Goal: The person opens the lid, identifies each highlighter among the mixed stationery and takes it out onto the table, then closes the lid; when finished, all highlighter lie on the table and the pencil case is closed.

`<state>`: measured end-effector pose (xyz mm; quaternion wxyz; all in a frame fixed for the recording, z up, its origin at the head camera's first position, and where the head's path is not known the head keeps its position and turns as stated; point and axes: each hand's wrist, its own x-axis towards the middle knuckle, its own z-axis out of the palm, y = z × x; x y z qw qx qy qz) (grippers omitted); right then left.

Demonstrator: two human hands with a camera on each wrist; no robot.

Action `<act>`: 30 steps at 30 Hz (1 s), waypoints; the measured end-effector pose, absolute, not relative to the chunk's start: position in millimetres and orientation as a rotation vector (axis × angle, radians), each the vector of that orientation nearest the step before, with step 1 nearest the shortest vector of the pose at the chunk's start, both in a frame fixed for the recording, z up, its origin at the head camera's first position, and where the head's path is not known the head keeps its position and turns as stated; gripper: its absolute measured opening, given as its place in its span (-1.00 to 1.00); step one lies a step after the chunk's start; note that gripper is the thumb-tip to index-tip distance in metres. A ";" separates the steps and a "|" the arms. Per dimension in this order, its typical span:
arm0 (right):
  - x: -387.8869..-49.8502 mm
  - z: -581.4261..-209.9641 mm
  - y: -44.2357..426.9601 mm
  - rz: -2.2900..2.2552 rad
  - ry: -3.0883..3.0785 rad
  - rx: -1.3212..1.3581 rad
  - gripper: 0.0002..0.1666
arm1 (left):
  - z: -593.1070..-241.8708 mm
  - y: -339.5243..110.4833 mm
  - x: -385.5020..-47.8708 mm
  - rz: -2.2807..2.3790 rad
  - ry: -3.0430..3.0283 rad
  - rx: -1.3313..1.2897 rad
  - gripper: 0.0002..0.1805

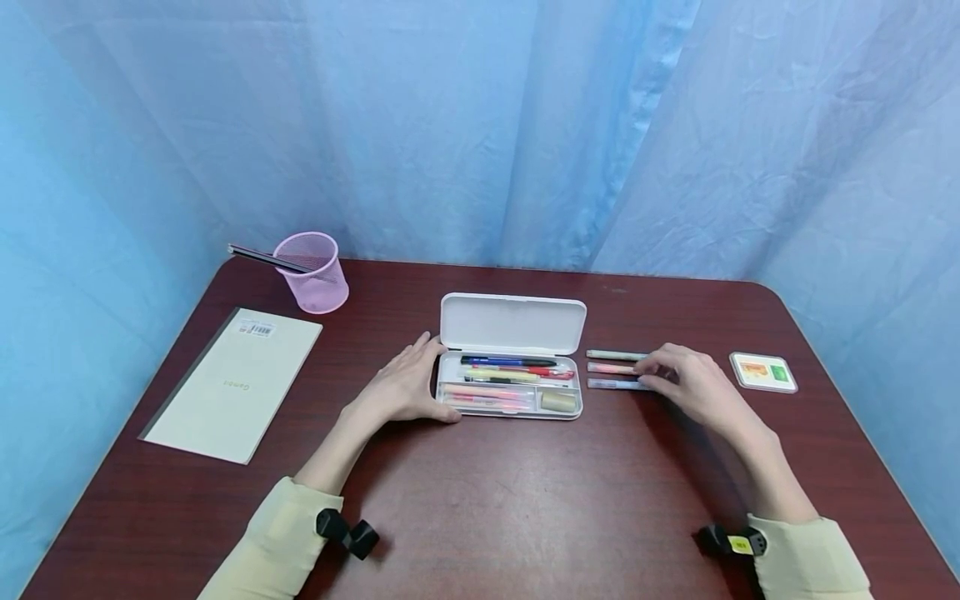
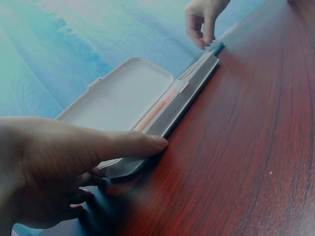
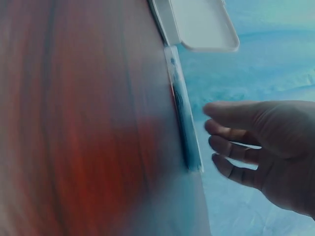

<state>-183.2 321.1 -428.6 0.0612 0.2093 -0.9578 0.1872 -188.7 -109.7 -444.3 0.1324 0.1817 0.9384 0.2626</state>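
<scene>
Wearing pale sleeves (image 1: 273,537) with a black device (image 1: 364,540) at each wrist, the person extended both arms (image 1: 326,460) over the red-brown table (image 1: 525,500); the left hand (image 1: 401,383) gripped the left end of the white pencil case (image 2: 185,97), thumb along its front wall; the right hand (image 1: 693,383), well apart from the left, had its bent fingers over the right part of three pens (image 1: 611,367), which lay side by side just right of the case; whether it pinched one could not be told; pink sticks (image 1: 487,398) and a beige block (image 1: 558,402) occupied the front compartments; a blue pen (image 1: 508,362) and a red-tipped pen (image 1: 558,374) lay behind them; a notebook (image 1: 232,387) lay to the left, a small flat box (image 1: 763,372) to the right of the right hand; the lid (image 1: 512,324) stood raised at the rear; farther back, a pink mesh cup (image 1: 318,292) held dark rods (image 1: 264,257) leaning left; a blue curtain (image 1: 450,142) hung behind the table
</scene>
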 end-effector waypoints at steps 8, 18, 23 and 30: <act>-186.6 -428.6 262.5 0.766 -2.758 0.800 -0.72 | -441.8 -110.4 -187.9 0.751 2.719 0.483 0.15; -196.0 -425.5 189.4 0.820 -2.894 0.918 -0.74 | -442.9 -111.9 -187.1 0.763 2.717 0.484 0.14; -195.9 -426.3 175.3 0.769 -2.922 0.954 -0.78 | -443.0 -110.7 -187.5 0.766 2.717 0.484 0.13; -191.8 -426.8 169.9 0.679 -2.979 0.931 -0.81 | -441.7 -108.3 -187.7 0.754 2.710 0.497 0.13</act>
